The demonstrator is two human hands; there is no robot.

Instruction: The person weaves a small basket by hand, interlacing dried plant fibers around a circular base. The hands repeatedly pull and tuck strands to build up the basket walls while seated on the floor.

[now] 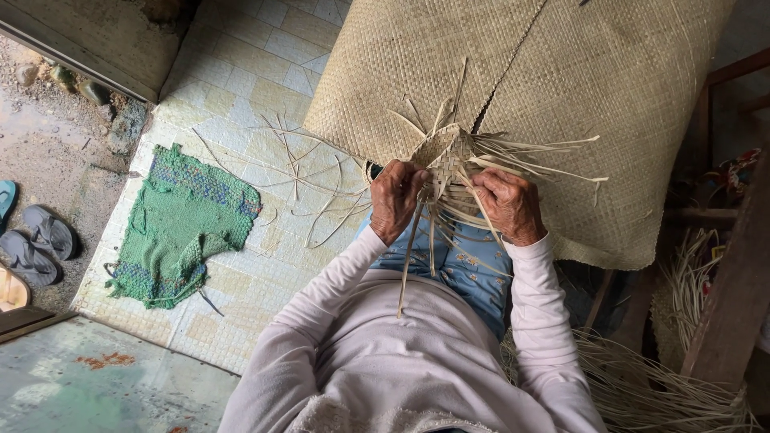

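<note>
A small, partly woven piece of pale straw (449,160) sits in my lap, with loose strips sticking out on all sides. My left hand (395,200) grips its left edge, fingers curled around the strips. My right hand (508,205) grips its right edge in the same way. Long strips hang down between my hands over my light sleeves and blue patterned clothing (469,273). Behind the piece lies a large woven straw mat (561,72).
A green knitted rag (180,228) lies on the tiled floor (241,72) to my left, with loose straw strips (313,184) scattered beside it. Grey sandals (40,244) rest at the far left. A wooden frame (734,297) and bundles of straw (666,385) stand at the right.
</note>
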